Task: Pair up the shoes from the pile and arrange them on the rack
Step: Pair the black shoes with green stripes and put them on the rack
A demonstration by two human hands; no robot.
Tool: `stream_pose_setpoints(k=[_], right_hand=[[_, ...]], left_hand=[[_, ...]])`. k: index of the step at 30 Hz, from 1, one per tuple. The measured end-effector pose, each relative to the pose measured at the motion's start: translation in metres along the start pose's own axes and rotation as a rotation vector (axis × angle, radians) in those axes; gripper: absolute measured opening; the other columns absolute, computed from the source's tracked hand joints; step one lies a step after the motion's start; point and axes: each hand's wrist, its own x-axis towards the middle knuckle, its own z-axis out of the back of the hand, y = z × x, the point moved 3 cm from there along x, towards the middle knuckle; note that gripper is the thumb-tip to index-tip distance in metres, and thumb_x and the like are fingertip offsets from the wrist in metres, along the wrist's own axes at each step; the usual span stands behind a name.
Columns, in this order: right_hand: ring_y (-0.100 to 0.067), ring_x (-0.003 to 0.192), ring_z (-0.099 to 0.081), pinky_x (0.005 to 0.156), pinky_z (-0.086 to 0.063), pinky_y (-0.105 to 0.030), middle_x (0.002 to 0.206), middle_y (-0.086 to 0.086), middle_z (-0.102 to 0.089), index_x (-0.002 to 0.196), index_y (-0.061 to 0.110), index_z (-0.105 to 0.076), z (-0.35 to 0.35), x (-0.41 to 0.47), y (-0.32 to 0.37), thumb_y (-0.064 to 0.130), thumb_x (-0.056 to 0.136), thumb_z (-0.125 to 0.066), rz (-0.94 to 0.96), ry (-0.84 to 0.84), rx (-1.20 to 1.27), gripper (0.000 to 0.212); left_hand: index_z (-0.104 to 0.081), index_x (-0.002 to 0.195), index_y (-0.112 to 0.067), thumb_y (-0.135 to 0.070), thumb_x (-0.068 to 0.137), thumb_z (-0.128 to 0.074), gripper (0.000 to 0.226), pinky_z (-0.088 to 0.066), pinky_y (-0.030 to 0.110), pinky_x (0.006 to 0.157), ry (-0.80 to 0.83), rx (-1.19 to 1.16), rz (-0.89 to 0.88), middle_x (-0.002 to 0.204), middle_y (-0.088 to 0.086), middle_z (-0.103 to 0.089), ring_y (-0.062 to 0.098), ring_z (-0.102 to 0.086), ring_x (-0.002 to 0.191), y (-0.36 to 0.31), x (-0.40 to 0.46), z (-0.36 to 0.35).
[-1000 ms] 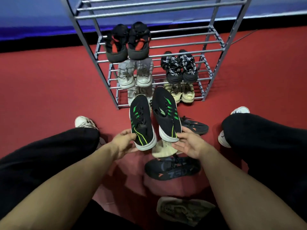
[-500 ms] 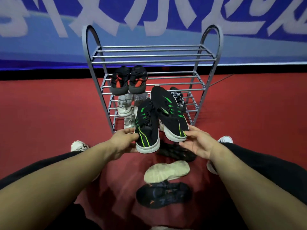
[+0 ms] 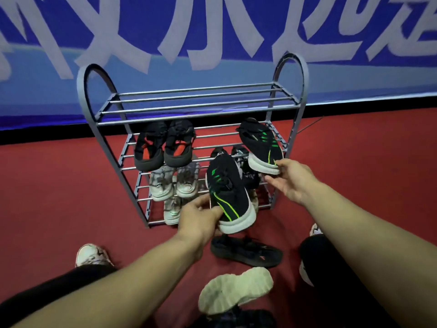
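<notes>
- Gripping: left hand (image 3: 201,221) is clasping the heel of one black-green shoe (image 3: 230,197), low before the rack (image 3: 203,110)
- Pinching: right hand (image 3: 292,179) is holding its mate (image 3: 261,146) at the second shelf, right side
- Advice: seat both side by side, toes inward, soles across two bars

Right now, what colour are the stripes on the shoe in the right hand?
Green stripes on the black sneaker, seen in the head view.

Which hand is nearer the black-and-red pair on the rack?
Left. The left hand sits below the black-and-red pair, holding one green-striped shoe; the right hand is far right.
</notes>
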Motion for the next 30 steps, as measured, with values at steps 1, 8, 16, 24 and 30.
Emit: stream_pose_setpoints(k=[1,8,16,24,30], right_hand=[[-0.03,0.08,-0.064,0.046,-0.057,-0.028,0.098,-0.019,-0.058,0.091,0.002,-0.058,-0.001,0.007,0.003,0.003,0.091,-0.056,0.006,0.006,-0.011,0.003],[-0.024,0.079,-0.063,0.048,-0.058,-0.028,0.09,-0.014,-0.061,0.089,0.003,-0.057,-0.003,0.04,0.008,0.003,0.094,-0.053,0.007,0.005,-0.01,0.006],[-0.024,0.08,-0.066,0.049,-0.057,-0.029,0.095,-0.013,-0.062,0.093,0.006,-0.057,-0.008,0.077,0.003,0.004,0.094,-0.05,0.015,-0.018,-0.007,0.007],[-0.027,0.069,-0.065,0.046,-0.055,-0.028,0.125,-0.018,-0.062,0.125,0.008,-0.058,-0.032,0.129,0.007,0.016,0.091,-0.048,0.033,-0.026,-0.156,0.036],[-0.033,0.083,-0.063,0.044,-0.056,-0.031,0.125,-0.017,-0.057,0.119,0.008,-0.057,-0.035,0.151,0.007,0.01,0.089,-0.044,-0.013,-0.101,-0.221,0.033]], left_hand=[[-0.069,0.108,-0.016,0.003,0.082,-0.057,0.034,-0.058,0.037,0.062,-0.004,-0.014,-0.003,0.079,0.007,-0.072,0.018,-0.062,0.061,0.002,0.001,0.004],[-0.069,0.101,-0.013,0.006,0.085,-0.057,0.028,-0.048,0.019,0.043,-0.021,-0.022,-0.059,0.059,-0.001,-0.068,0.004,-0.056,0.041,-0.018,0.032,-0.003],[-0.064,0.109,-0.016,-0.01,0.081,-0.067,0.029,-0.05,0.024,0.045,-0.113,0.078,-0.103,0.074,0.006,-0.068,0.011,-0.055,0.04,-0.049,0.116,-0.023],[-0.064,0.115,-0.016,-0.03,0.059,-0.072,0.058,-0.061,0.044,0.075,-0.182,0.242,-0.153,0.095,0.006,-0.074,0.025,-0.072,0.078,-0.061,0.228,-0.046],[-0.047,0.124,-0.013,-0.011,0.087,-0.063,0.041,-0.051,0.03,0.036,-0.073,0.375,-0.046,0.088,0.015,-0.067,0.022,-0.061,0.041,-0.073,0.224,-0.049]])
